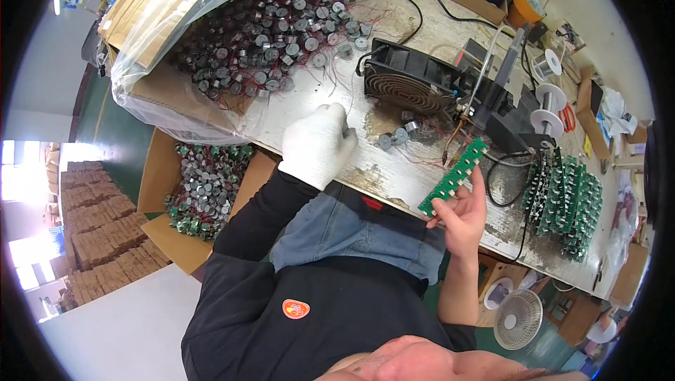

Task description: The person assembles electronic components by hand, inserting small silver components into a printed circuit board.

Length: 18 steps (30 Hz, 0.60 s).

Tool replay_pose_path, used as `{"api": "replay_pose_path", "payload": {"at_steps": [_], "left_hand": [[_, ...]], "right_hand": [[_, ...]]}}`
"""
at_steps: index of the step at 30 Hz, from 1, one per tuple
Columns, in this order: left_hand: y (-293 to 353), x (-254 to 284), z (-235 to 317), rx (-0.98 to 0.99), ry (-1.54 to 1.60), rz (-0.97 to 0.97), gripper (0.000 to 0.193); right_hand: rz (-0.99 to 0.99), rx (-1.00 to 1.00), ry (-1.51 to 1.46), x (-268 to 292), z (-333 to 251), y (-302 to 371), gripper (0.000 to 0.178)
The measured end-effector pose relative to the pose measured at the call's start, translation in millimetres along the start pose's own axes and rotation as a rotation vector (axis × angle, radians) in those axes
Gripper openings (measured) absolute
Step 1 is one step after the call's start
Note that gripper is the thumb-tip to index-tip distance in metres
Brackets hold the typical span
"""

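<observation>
My left hand (316,143), in a white glove, is closed above the front of the worktable, left of centre. A grey edge of a small round part (348,130) shows at its fingertips; the rest is hidden by the glove. Bare, my right hand (463,218) pinches the near end of a narrow green circuit board (455,177), which is tilted up toward the soldering fixture (485,103). The board carries a row of small pale components. Between the hands, a few grey cylindrical parts (399,136) with thin red wires lie beside a black fan (409,84).
A large heap of wired grey cylinders (281,43) spills from a plastic-lined carton (158,96). Below it, an open box (156,182) holds boards with grey parts. Stacked green boards (562,201) stand at right, near wire spools (548,115). Black cables cross the table (365,173).
</observation>
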<state>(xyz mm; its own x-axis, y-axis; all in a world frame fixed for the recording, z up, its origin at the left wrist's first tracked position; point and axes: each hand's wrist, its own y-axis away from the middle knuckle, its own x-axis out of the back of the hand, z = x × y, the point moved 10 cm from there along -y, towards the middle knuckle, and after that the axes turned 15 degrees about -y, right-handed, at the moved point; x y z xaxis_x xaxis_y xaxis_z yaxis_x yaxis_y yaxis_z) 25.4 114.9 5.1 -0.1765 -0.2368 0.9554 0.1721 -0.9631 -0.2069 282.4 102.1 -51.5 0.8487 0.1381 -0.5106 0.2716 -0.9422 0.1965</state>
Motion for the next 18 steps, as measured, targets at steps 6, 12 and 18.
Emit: {"api": "replay_pose_path", "payload": {"at_steps": [6, 12, 18], "left_hand": [[5.9, -1.3, -31.0, 0.083, 0.105, 0.046, 0.011], [11.7, -7.4, -66.1, 0.292, 0.542, 0.025, 0.012], [8.6, 19.6, -56.7, 0.157, 0.358, 0.039, 0.041]], "right_hand": [[0.01, 0.011, -0.006, 1.1, -1.2, -1.0, 0.085], [0.007, 0.003, 0.003, 0.6, -1.7, -1.6, 0.083], [0.038, 0.026, -0.005, 1.7, -2.7, -1.1, 0.082]]}}
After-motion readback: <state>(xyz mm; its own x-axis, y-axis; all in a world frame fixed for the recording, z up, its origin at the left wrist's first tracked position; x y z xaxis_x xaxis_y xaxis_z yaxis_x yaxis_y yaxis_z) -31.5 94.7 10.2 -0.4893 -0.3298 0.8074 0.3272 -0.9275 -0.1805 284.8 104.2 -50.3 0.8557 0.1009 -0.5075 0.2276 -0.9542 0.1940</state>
